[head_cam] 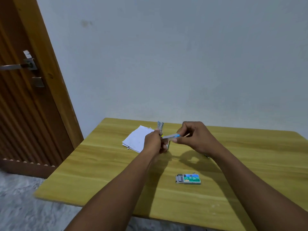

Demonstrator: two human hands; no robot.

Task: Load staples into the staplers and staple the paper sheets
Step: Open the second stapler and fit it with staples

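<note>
My left hand (pixel 154 141) grips a small stapler (pixel 161 127) swung open above the table, its metal top standing upright. The stapler's grey magazine arm (pixel 170 136) sticks out to the right, blue at its tip. My right hand (pixel 195 137) pinches that tip and also holds a thin wooden stick (pixel 187 135). A stack of white paper sheets (pixel 136 139) lies on the table just left of my left hand. A green box of No. 10 staples (pixel 189 178) lies slid partly open near the table's middle, closer to me.
The yellow wooden table (pixel 103 172) stands against a pale wall. A brown wooden door with a metal handle (pixel 18 65) is at the left. A small dark object (pixel 207 155) peeks out under my right wrist. Grey floor lies below the table's left edge.
</note>
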